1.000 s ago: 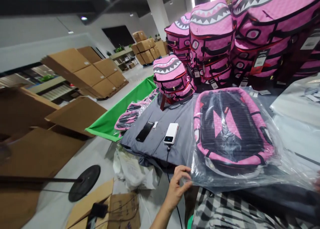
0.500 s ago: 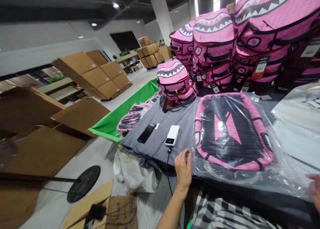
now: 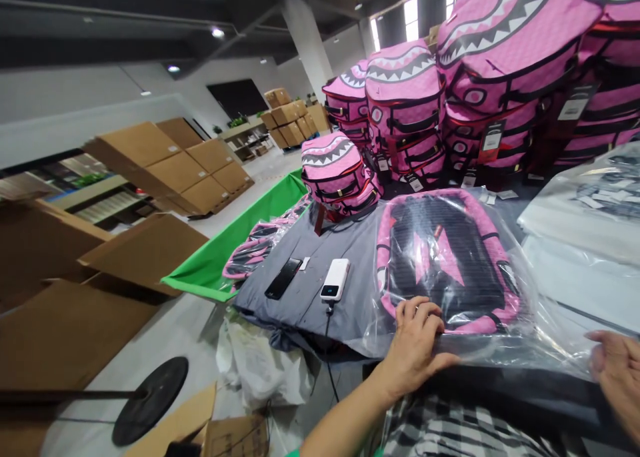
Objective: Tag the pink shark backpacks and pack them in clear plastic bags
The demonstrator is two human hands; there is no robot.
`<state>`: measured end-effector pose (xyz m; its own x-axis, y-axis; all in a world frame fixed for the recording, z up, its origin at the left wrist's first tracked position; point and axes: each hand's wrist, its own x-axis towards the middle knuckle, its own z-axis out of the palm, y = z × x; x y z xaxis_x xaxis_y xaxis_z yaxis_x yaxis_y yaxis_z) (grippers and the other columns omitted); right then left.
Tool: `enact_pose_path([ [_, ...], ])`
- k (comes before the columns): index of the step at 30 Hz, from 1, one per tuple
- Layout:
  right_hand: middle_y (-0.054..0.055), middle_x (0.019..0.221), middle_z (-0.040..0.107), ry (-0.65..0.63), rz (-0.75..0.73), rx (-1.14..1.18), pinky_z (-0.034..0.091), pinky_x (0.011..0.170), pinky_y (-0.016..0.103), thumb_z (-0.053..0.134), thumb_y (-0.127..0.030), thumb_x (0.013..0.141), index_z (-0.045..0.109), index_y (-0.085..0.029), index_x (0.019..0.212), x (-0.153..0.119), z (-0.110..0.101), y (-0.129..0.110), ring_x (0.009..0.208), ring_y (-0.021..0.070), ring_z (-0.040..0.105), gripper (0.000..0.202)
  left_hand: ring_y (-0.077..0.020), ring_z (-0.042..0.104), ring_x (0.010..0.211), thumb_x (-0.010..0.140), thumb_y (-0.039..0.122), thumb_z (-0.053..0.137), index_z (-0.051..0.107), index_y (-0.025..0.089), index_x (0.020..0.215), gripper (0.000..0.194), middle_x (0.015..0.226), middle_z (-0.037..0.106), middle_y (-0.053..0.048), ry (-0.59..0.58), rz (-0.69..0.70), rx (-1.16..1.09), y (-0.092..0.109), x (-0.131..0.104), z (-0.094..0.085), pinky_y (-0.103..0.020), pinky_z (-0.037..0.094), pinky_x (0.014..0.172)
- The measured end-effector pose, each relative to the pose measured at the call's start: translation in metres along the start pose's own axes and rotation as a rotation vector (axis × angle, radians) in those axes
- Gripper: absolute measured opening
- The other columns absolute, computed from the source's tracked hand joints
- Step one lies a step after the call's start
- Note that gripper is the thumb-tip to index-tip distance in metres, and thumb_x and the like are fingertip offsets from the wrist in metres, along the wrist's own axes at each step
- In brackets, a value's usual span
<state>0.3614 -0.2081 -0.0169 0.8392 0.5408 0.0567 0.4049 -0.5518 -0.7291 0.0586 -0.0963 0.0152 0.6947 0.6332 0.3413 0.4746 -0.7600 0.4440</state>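
Observation:
A pink and black backpack (image 3: 470,297) lies flat, back panel up, inside a clear plastic bag (image 3: 540,324) on the grey-covered table. My left hand (image 3: 417,340) rests on the near edge of the wrapped backpack, fingers slightly bent over the plastic and thumb stretched out to the right. At the right edge of the view, my right hand (image 3: 617,370) has its fingertips closed at the loose end of the plastic bag. Part of that hand is cut off by the frame.
Pink shark-mouth backpacks (image 3: 405,110) stand stacked at the back. On the table (image 3: 280,317) lie a phone (image 3: 283,278) and a cabled white power bank (image 3: 335,280). White plastic sheets (image 3: 575,264) lie right. A green bin (image 3: 200,277) holds wrapped backpacks; cartons (image 3: 175,170) stand beyond.
My left hand has moved right, from beside the plastic bag onto the wrapped backpack's near edge. More of my right hand shows now. The whole view has shifted slightly.

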Motion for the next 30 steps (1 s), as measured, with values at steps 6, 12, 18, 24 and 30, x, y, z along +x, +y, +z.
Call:
enact_pose_path([
  [6,0.005,0.059,0.055,0.004,0.067,0.077,0.042,0.061,0.043,0.038,-0.061,0.059,0.056,-0.031,0.078,-0.002,-0.002,-0.008,0.057,0.0285,0.054,0.04,-0.0281,0.06,0.095,0.08,0.056,0.081,0.055,0.017,0.105,0.053,0.104,0.063,-0.009,-0.007,-0.15,0.255,0.014,-0.015,-0.002,-0.046,0.045,0.089],
  [12,0.005,0.063,0.056,0.006,0.047,0.107,0.042,0.063,0.044,0.04,-0.059,0.06,0.055,-0.031,0.079,-0.003,-0.004,-0.006,0.061,0.0286,0.055,0.037,-0.0255,0.061,0.088,0.083,0.055,0.078,0.055,0.017,0.099,0.047,0.091,0.064,-0.004,0.004,-0.165,0.262,0.012,-0.021,-0.004,-0.045,0.042,0.089],
  [18,0.004,0.059,0.053,0.003,0.059,0.118,0.043,0.061,0.045,0.039,-0.062,0.063,0.056,-0.032,0.079,-0.002,-0.004,-0.009,0.057,0.0289,0.054,0.038,-0.0176,0.062,0.087,0.098,0.033,0.067,0.061,0.022,0.097,0.013,0.089,0.07,0.001,-0.037,-0.167,0.032,0.009,-0.028,-0.007,-0.038,0.037,0.088],
  [24,0.004,0.06,0.056,0.003,-0.012,0.13,0.045,0.06,0.043,0.042,-0.059,0.07,0.056,-0.033,0.077,-0.001,-0.007,-0.006,0.055,0.0281,0.055,0.031,-0.0182,0.058,0.089,0.101,0.028,0.061,0.065,0.021,0.088,0.015,0.084,0.07,0.001,0.018,-0.055,0.095,-0.008,-0.006,-0.01,-0.039,0.033,0.093],
  [30,0.003,0.053,0.054,-0.056,0.046,0.15,0.047,0.056,0.041,0.046,-0.06,0.062,0.059,-0.029,0.075,0.011,-0.003,-0.012,0.05,0.0269,0.055,0.036,-0.0161,0.06,0.078,0.093,0.028,0.07,0.069,0.02,0.076,0.019,0.077,0.072,0.002,-0.223,-0.23,-0.174,-0.037,0.023,-0.009,-0.034,0.034,0.085],
])
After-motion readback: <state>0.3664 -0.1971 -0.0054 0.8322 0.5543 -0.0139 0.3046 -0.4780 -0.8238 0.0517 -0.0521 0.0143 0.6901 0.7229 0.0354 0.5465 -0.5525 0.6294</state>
